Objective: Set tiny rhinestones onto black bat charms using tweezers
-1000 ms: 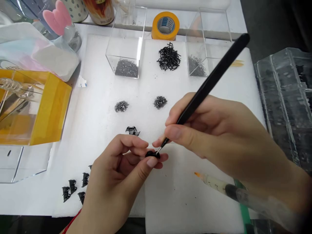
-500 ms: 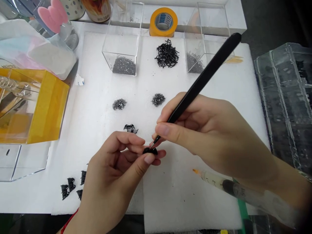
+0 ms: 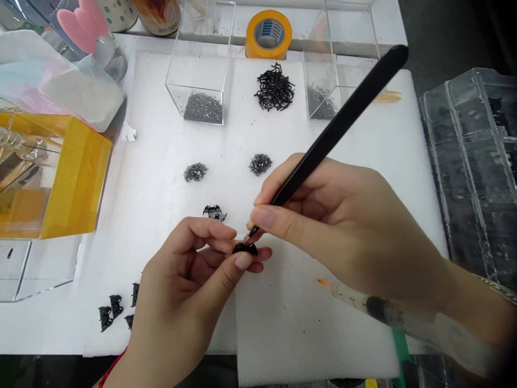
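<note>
Black glossy clip (image 3: 244, 249), small and rounded, sits pinched between thumb and fingertips of the left hand (image 3: 189, 285), low centre over the white foam mat (image 3: 307, 323). Right hand (image 3: 343, 226) grips slim matte-black tweezers (image 3: 335, 126) pen-style, fine tip touching the clip's top edge. Behind the fingers lie two more clips (image 3: 215, 212) (winged shape); a cluster of the same (image 3: 115, 310) rests near the left wrist. Two gritty grey heaps of tiny springs (image 3: 196, 172) sit further back, plus a tangled black wire pile (image 3: 274, 88), clear acrylic boxes (image 3: 200, 70), a yellow tape roll (image 3: 269, 34). Translucent syringe (image 3: 388, 312) lies under the right forearm.
</note>
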Available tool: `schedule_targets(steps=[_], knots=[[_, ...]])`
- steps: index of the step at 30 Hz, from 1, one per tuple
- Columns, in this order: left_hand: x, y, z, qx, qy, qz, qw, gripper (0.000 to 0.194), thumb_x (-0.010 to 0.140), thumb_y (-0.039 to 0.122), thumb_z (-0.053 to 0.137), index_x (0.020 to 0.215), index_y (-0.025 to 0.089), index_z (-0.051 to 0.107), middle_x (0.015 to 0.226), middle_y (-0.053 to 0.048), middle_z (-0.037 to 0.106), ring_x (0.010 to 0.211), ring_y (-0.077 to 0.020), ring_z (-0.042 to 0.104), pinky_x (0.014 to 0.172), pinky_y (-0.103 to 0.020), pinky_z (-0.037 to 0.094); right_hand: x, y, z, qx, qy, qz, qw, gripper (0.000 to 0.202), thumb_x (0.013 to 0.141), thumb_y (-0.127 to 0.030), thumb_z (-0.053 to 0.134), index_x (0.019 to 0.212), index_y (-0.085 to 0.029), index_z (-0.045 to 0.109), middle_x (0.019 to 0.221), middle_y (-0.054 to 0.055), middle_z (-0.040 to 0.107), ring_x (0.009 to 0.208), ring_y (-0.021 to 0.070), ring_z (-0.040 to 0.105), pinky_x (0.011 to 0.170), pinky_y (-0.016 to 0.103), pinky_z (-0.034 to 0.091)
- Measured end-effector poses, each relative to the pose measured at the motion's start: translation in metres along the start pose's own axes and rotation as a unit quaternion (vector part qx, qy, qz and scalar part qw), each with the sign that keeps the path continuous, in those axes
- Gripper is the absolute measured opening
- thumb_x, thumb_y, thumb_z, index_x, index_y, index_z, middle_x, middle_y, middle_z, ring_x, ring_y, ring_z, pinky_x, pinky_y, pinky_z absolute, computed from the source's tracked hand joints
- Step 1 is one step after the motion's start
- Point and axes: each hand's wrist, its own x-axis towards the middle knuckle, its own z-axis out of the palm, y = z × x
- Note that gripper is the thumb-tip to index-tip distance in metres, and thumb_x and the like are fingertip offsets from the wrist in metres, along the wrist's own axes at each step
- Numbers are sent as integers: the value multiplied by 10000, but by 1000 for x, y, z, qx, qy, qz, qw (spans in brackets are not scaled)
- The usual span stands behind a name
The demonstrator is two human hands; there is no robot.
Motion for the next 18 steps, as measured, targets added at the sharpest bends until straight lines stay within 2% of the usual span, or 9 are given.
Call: schedule_targets(steps=[4,8,11,14,18], knots=[[-1,-1,-2,2,-12,-1,1000,176,833,55,666,842,219,603,745,83,731,757,-73,735,726,-85,579,1,0,-1,28,-4,29,999,77,820,-167,676,785,-186,610,670,-24,693,636,121,706,492,136,576],[0,-2,-3,10,-20,4,1000,161,846,66,654,852,215,593,783,61,751,771,-86,738,735,-100,584,3,1,-2,56,-17,51,997,84,846,-193,647,782,-177,594,631,-47,657,497,46,636,368,45,457],[1,-1,-3,11,-19,0,1000,166,844,67,659,847,220,594,756,81,741,763,-68,734,726,-79,575,3,1,-2,69,-27,59,996,87,841,-184,649,776,-171,593,640,-49,647,501,45,633,426,61,511],[0,-1,-3,14,-18,1,1000,170,844,65,659,846,222,593,756,89,741,761,-57,731,727,-67,569,3,0,-2,73,-29,64,995,88,841,-179,647,773,-172,591,640,-45,650,493,50,629,419,67,512],[-2,-2,-3,24,-20,12,999,159,847,73,657,858,217,590,786,72,752,780,-69,734,732,-76,573,3,0,-2,63,-31,62,996,76,846,-186,641,787,-177,594,678,-27,674,555,88,667,480,117,565]])
